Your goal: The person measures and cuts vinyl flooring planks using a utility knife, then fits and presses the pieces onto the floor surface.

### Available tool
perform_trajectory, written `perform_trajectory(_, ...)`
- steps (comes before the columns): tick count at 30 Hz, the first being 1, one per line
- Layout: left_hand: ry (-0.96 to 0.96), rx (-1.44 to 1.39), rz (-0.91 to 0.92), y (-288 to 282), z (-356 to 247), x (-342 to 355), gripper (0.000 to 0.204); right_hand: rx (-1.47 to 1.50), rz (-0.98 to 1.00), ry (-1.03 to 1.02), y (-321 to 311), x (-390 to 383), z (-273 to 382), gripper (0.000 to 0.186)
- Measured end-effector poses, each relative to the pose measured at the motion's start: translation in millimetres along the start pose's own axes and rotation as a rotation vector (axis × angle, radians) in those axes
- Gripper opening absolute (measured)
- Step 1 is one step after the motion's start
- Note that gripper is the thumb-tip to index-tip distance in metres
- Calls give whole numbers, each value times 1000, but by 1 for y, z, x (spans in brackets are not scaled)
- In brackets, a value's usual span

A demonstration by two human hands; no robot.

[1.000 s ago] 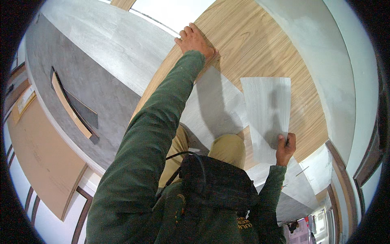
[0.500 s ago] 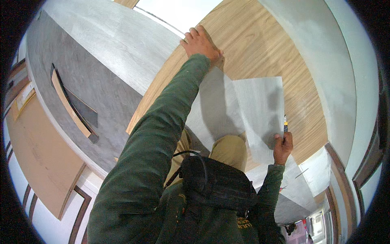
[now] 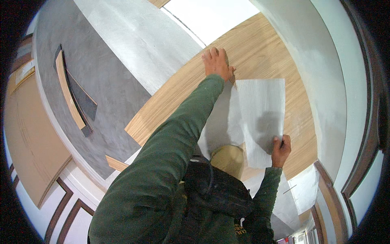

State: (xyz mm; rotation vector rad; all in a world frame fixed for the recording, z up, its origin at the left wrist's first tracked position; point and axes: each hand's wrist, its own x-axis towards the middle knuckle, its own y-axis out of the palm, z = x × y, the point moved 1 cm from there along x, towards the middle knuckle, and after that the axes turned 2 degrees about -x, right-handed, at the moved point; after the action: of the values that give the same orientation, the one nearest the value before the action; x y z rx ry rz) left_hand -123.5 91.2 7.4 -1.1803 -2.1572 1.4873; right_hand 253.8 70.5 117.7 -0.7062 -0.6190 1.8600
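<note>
My left hand (image 3: pixel 217 64) lies spread over wood-grain planks (image 3: pixel 174 95), its fingers at their far edge and its thumb out to the right. A grey sheet (image 3: pixel 223 118) reaches from beneath that wrist down to my knee. Closer on the right, my right hand (image 3: pixel 281 151) is closed on the right edge of a thin, pale grey rectangular piece (image 3: pixel 260 101), thumb on top. This piece lies over the wood-grain planks and partly over the grey sheet. The fingers under it are hidden.
On the dark grey floor (image 3: pixel 109 81) at left lie narrow offcut strips (image 3: pixel 69 89) and a short wood-grain piece (image 3: pixel 115 162). Large brown cardboard (image 3: pixel 36 134) lies beyond. A pale wall (image 3: pixel 325 53) curves along the right. A white sheet (image 3: pixel 306 191) lies near right.
The view has shifted, and the planks' near-left end shows more. My left hand is closer to the pale piece. A yellow and black item beside my right hand no longer shows.
</note>
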Motion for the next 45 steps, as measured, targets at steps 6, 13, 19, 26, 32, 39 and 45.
perform_trajectory(6, -239, -1205, -277, -23, 120, 7, 38, 118, 109, -151, 79, 69, 53, 13)
perform_trajectory(13, -586, -1737, -45, -73, 196, -37, 21, 2, 252, -193, 207, 102, 123, 36)
perform_trajectory(19, -863, -1603, -330, -50, 233, -46, 21, -123, 53, -212, 218, 60, 129, 49)
perform_trajectory(26, -805, -1241, -155, -44, 221, -24, 28, -369, -275, 254, 169, -18, 9, 66)
perform_trajectory(32, -640, -824, -30, -43, 246, -5, 32, 251, -255, 591, 189, -34, -17, 52)
perform_trajectory(39, -756, -1004, -162, -55, 213, 4, 26, 290, -354, 637, 196, -11, -5, 40)
perform_trajectory(45, -755, -941, -176, -65, 213, 6, 34, 177, -324, 630, 200, -8, -6, 35)
